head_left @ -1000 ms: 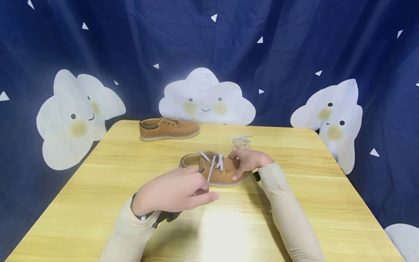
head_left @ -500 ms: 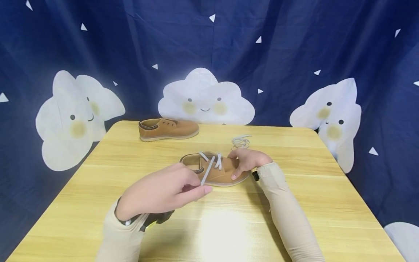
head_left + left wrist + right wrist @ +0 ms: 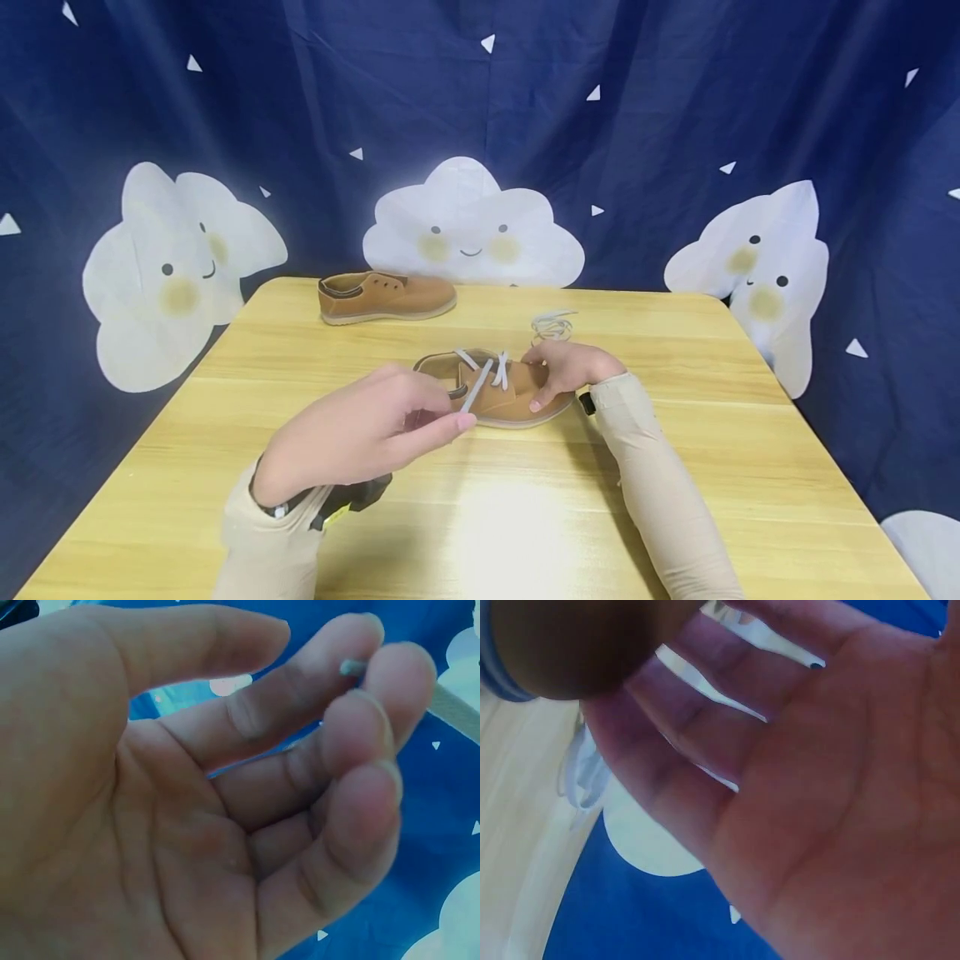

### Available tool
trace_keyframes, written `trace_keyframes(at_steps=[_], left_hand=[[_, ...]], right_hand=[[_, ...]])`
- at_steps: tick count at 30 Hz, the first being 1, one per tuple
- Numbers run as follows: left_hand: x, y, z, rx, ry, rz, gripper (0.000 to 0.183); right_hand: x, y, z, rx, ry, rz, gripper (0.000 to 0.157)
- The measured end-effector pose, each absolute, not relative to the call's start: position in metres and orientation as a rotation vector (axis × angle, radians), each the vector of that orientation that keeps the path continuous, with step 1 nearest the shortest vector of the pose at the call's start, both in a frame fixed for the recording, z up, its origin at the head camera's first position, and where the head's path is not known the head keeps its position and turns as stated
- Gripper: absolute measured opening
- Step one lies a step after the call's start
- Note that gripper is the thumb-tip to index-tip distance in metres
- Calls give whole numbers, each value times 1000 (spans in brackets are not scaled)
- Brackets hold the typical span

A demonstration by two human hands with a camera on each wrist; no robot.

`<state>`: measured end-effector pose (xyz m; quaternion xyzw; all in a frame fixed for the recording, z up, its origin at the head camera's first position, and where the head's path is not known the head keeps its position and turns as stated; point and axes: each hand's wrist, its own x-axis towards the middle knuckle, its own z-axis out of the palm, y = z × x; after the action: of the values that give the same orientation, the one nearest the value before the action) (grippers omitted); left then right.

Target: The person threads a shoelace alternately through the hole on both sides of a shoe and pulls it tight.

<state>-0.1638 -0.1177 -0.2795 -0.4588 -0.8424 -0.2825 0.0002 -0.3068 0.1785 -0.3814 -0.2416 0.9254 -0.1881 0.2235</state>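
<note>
A brown leather shoe [image 3: 510,406] lies on the table with its toe to the right, a light grey shoelace [image 3: 477,387] threaded through its front eyelets. My left hand [image 3: 363,425] is beside the shoe's near side and draws one lace end taut toward itself. In the left wrist view the lace tip [image 3: 351,668] pokes out between the index and middle fingers, which pinch it; the thumb stands apart. My right hand [image 3: 573,371] grips the toe, thumb on the near side and fingers over the far side. The right wrist view shows the rounded toe [image 3: 585,645] against the fingers.
A second brown shoe [image 3: 408,298], with no lace in its eyelets, stands at the back left of the wooden table [image 3: 645,333]. Behind the right hand lies a loosely coiled grey lace [image 3: 551,325]. A blue curtain [image 3: 637,125] with cloud prints hangs beyond the table.
My left hand has moved left, drawing the lace end along, and the lace now slants more toward the left. The right hand keeps its hold on the toe.
</note>
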Motion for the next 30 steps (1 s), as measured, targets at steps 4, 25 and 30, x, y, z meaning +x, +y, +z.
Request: trace_keyframes(at_steps=[4, 25, 30], left_hand=[[-164, -117, -280, -1488, -2641, -858, 44], [-174, -123, -278, -1295, -2734, -981, 16], [-211, -120, -294, -1106, -2691, -1022, 17]], right_hand=[[-294, 173, -365, -804, 2651, -628, 68], [-231, 125, -327, -1560, 1979, -1380, 11], [-233, 136, -322, -1397, 2088, -1478, 10]])
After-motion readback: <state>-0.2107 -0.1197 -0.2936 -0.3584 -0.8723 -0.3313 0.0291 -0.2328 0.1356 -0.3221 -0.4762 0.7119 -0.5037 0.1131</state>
